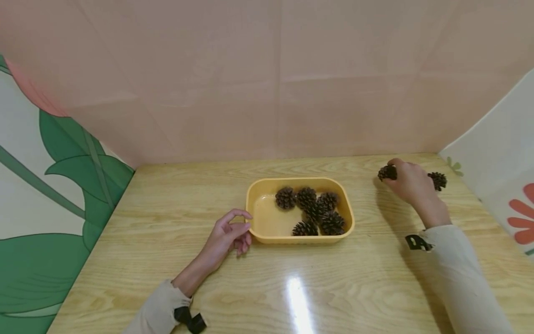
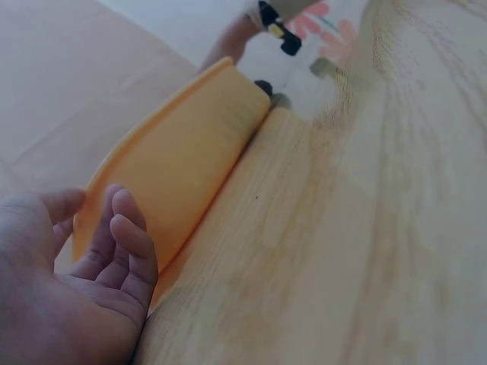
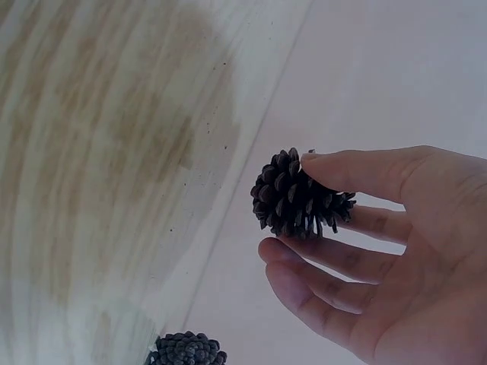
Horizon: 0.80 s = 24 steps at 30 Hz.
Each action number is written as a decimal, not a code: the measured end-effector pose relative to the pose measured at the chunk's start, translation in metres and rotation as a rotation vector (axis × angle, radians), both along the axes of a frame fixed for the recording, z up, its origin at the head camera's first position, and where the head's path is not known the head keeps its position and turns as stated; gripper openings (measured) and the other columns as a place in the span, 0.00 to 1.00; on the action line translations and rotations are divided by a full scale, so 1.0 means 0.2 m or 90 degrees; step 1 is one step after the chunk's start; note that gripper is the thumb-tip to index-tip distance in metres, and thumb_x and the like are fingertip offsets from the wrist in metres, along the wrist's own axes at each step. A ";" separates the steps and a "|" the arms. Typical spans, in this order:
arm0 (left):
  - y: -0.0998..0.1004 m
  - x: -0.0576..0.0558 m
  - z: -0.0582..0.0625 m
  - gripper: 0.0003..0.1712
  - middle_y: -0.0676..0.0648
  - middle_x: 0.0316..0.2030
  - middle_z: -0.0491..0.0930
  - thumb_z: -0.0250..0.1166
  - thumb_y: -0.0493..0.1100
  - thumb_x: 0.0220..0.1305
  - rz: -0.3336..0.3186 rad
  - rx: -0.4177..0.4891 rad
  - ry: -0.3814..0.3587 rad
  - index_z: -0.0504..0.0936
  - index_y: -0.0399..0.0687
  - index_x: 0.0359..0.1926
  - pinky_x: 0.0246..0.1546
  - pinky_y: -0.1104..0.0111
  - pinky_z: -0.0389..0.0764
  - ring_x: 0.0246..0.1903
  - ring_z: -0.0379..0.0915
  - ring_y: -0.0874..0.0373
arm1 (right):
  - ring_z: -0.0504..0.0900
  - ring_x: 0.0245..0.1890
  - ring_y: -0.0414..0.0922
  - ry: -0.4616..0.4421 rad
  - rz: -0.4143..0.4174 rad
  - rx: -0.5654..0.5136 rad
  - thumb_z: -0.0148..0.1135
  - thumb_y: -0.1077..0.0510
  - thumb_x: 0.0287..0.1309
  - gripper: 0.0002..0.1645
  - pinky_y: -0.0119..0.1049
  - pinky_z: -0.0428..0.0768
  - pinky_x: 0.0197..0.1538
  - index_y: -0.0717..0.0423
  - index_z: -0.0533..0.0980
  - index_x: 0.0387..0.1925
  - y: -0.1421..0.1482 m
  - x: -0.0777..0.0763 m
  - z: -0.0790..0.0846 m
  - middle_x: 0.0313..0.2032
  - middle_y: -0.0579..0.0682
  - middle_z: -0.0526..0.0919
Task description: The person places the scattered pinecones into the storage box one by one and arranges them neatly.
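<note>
My right hand (image 1: 410, 183) holds a brown pine cone (image 3: 293, 194) between thumb and fingers, over the table's far right part. Another pine cone (image 1: 439, 180) lies just right of that hand; its top shows at the bottom of the right wrist view. A yellow plastic tray (image 1: 258, 235) stands at mid-table, with several pine cones (image 1: 314, 208) in its middle and right part. At the tray's left end, my left hand (image 1: 229, 234) touches the rim with its thumb and index finger. Its other fingers hang loosely curled beside the tray's outer wall.
The wood-grain table (image 1: 200, 185) meets a pinkish-beige sheet (image 1: 267, 93) at its back edge. Panels with painted leaves (image 1: 66, 167) and red petals (image 1: 525, 213) flank it. Dark straps (image 1: 189, 319) sit at both sleeve cuffs.
</note>
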<state>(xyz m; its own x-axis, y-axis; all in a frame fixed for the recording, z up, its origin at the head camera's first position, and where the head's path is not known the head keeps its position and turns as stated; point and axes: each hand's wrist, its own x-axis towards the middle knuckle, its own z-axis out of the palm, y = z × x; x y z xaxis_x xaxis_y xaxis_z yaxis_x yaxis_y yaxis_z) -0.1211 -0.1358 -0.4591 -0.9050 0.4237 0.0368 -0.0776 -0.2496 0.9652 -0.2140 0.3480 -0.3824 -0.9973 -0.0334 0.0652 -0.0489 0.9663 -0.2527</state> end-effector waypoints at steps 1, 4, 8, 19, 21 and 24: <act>0.00 0.00 0.00 0.24 0.45 0.23 0.80 0.60 0.44 0.73 0.000 0.001 0.000 0.65 0.29 0.59 0.17 0.70 0.72 0.17 0.74 0.57 | 0.76 0.41 0.73 -0.003 0.001 0.001 0.64 0.53 0.65 0.36 0.52 0.74 0.21 0.68 0.64 0.65 0.00 0.00 0.00 0.51 0.78 0.74; 0.00 0.00 0.00 0.25 0.46 0.23 0.81 0.60 0.44 0.73 0.000 0.002 0.001 0.65 0.29 0.59 0.17 0.70 0.73 0.17 0.74 0.57 | 0.78 0.38 0.71 -0.010 0.003 0.003 0.64 0.53 0.65 0.36 0.48 0.73 0.19 0.68 0.63 0.65 -0.01 0.00 -0.01 0.50 0.78 0.74; 0.00 0.00 0.00 0.27 0.46 0.23 0.81 0.60 0.44 0.73 0.001 0.002 -0.001 0.64 0.28 0.60 0.17 0.70 0.72 0.17 0.74 0.57 | 0.78 0.36 0.70 -0.009 0.002 0.005 0.64 0.53 0.64 0.35 0.48 0.72 0.18 0.68 0.64 0.65 -0.01 -0.01 -0.02 0.50 0.78 0.74; 0.00 0.00 0.00 0.25 0.45 0.23 0.80 0.60 0.44 0.73 0.002 -0.002 0.000 0.65 0.28 0.59 0.17 0.70 0.72 0.17 0.74 0.57 | 0.78 0.30 0.64 -0.014 0.002 0.008 0.64 0.53 0.65 0.36 0.45 0.69 0.16 0.68 0.63 0.65 -0.01 0.00 -0.02 0.48 0.78 0.74; 0.00 0.00 0.00 0.25 0.45 0.23 0.80 0.60 0.44 0.73 0.003 -0.002 0.000 0.65 0.29 0.58 0.17 0.70 0.72 0.17 0.74 0.57 | 0.78 0.29 0.63 -0.017 0.003 0.007 0.64 0.52 0.65 0.35 0.44 0.70 0.16 0.68 0.63 0.65 -0.01 0.00 -0.02 0.48 0.79 0.74; 0.00 0.00 0.00 0.25 0.45 0.23 0.80 0.60 0.44 0.73 0.005 -0.002 -0.001 0.65 0.29 0.58 0.17 0.70 0.72 0.17 0.74 0.57 | 0.79 0.29 0.63 -0.021 0.007 0.007 0.64 0.53 0.65 0.35 0.44 0.70 0.16 0.69 0.63 0.64 -0.01 -0.01 -0.03 0.48 0.79 0.75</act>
<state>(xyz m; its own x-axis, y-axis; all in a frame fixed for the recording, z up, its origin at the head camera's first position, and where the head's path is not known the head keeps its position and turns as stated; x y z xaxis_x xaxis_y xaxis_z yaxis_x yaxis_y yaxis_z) -0.1213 -0.1358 -0.4585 -0.9083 0.4170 0.0339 -0.0771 -0.2465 0.9661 -0.2151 0.3466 -0.3874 -0.9984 -0.0455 0.0321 -0.0519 0.9686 -0.2430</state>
